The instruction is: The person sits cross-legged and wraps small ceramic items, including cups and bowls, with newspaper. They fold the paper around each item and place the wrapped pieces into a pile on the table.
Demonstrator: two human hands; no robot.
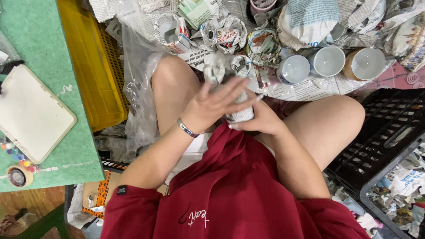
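Observation:
Both hands meet over my lap around a cup wrapped in newspaper [239, 113]. My left hand [212, 104] lies over its top and front, fingers spread across the paper. My right hand [261, 119] cups it from below and behind. A twisted end of newspaper [217, 71] sticks up past my left fingers. Most of the wrapped cup is hidden by the hands. A beaded bracelet [187, 128] circles my left wrist.
Three unwrapped white cups [327, 62] lie on their sides on newspaper ahead, among several wrapped bundles [177, 33]. A yellow crate [95, 66] stands left, beside a green table [40, 40] holding a white tablet [31, 113]. A black crate [380, 137] sits right.

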